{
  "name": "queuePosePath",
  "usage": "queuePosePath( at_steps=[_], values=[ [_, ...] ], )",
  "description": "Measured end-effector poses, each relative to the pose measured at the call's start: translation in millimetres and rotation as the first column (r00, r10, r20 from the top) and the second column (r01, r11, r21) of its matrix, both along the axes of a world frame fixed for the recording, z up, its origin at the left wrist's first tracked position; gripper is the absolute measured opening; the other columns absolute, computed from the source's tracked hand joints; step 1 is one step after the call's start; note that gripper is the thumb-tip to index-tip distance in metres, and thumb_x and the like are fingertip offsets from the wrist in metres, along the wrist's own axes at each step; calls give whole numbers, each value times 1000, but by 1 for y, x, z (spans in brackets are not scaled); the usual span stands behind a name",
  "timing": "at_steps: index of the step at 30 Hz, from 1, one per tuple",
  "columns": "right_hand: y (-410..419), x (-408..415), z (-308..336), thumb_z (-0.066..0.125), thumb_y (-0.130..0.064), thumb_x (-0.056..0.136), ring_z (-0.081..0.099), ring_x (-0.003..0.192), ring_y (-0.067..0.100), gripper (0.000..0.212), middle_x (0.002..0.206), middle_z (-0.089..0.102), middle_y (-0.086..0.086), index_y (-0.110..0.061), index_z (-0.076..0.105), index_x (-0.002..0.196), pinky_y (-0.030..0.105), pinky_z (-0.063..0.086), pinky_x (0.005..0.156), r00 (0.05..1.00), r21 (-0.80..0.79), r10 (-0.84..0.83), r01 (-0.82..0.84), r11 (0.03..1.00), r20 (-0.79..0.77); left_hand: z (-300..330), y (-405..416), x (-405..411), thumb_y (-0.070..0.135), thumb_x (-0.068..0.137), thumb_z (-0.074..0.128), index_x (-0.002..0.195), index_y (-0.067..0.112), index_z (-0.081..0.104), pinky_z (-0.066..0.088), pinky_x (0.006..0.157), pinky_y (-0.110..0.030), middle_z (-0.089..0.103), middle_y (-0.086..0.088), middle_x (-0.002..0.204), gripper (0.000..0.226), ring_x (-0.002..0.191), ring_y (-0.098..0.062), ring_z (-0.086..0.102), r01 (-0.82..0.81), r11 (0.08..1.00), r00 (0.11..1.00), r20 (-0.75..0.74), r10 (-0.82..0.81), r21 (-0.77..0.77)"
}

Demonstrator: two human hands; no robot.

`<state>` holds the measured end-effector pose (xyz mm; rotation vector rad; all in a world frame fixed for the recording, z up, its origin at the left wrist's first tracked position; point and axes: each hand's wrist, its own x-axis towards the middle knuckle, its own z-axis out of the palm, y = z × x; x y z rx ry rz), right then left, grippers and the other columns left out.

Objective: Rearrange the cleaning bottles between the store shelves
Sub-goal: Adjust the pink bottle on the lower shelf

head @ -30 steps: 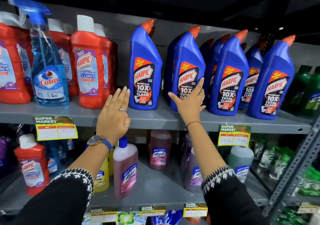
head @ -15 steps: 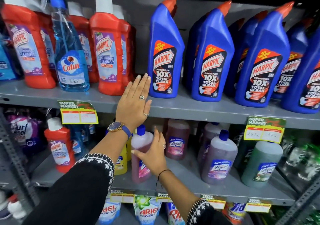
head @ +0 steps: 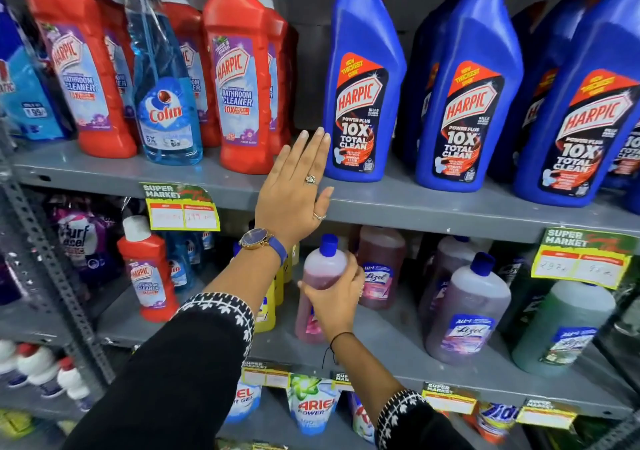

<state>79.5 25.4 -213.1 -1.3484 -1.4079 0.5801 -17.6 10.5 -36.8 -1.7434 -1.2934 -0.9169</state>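
We take the upper shelf (head: 398,203) as our landmark. Our left hand (head: 294,189) is spread flat with fingers straight, raised in front of the shelf's front edge, its fingertips in the gap between the red Harpic bathroom cleaner (head: 239,78) and the nearest blue Harpic bottle (head: 362,78) standing on that shelf; it holds nothing. Below the upper shelf, our right hand (head: 337,297) is wrapped around the pink Lizol bottle (head: 320,269) with a blue cap, which stands upright on the lower shelf (head: 398,345). Further Lizol bottles stand behind and to the right of it.
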Motion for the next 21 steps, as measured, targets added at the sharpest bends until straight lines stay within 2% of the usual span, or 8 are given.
queuePosePath(
  at_steps=[5, 8, 14, 21],
  values=[
    [7, 23, 10, 88, -36, 45, 43, 113, 38, 102, 131, 37, 14, -30, 33, 130, 50, 39, 93, 949, 23, -312, 313, 950, -35, 1, 0, 0, 29, 93, 36, 145, 2, 29, 3, 116, -31, 33, -14, 150, 59, 139, -27, 25, 4, 1000, 1000, 5, -4, 6],
    [13, 40, 10, 89, -32, 46, 41, 113, 40, 99, 131, 37, 15, -29, 34, 129, 51, 39, 95, 920, 17, -390, 391, 920, -31, 0, 0, 1, 29, 93, 36, 145, 2, 28, 2, 116, -31, 32, -14, 150, 59, 139, -27, 24, 10, 1000, 1000, 4, -10, 7],
    [14, 57, -2, 90, -32, 49, 41, 116, 38, 99, 134, 36, 15, -31, 32, 130, 48, 42, 93, 922, 5, -387, 387, 922, 12, 1, 1, 0, 30, 94, 35, 145, 2, 28, 1, 116, -30, 31, -13, 150, 59, 140, -27, 24, 0, 1000, 1000, 1, 0, 5],
    [12, 64, -4, 88, -37, 55, 37, 126, 40, 106, 145, 27, 14, -35, 22, 138, 57, 39, 98, 941, -33, -330, 334, 942, 79, 0, 2, -1, 31, 95, 34, 146, 3, 26, -2, 116, -29, 30, -13, 151, 59, 140, -27, 23, -1, 1000, 1000, 2, 1, -23]
  ],
)
